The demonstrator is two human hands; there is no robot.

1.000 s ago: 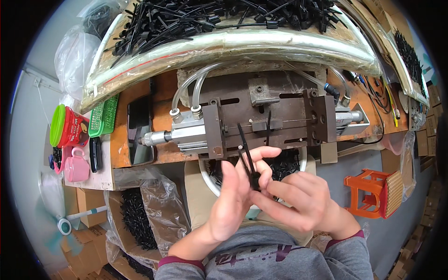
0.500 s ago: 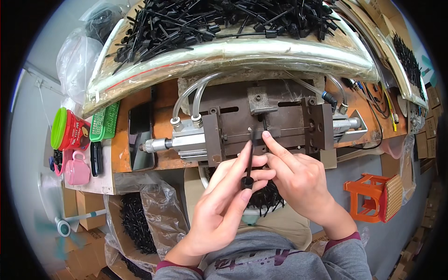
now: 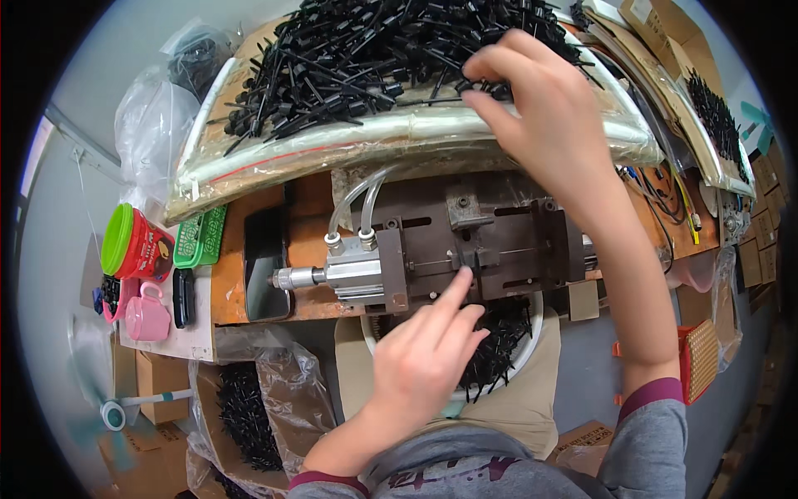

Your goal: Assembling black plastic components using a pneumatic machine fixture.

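Observation:
My left hand reaches over the front of a dark metal clamping fixture. Its index finger is stretched out, the tip at a small black plastic part in the middle of the fixture; the other fingers are loosely bent and hold nothing visible. Farther off, my right hand hovers at the right front of a pile of black stemmed plastic parts. Its thumb and fingers are apart, nothing seen between them. That forearm covers part of the fixture's right side.
An air cylinder with clear hoses sits left of the fixture. Beyond it lie a dark phone, a green basket, a red tub and a pink cup. Below, a white-rimmed bucket holds black parts. An orange stool stands right.
My right hand has left the fixture and moved up to the pile. The black stemmed part is out of my left hand, whose index finger now points into the fixture.

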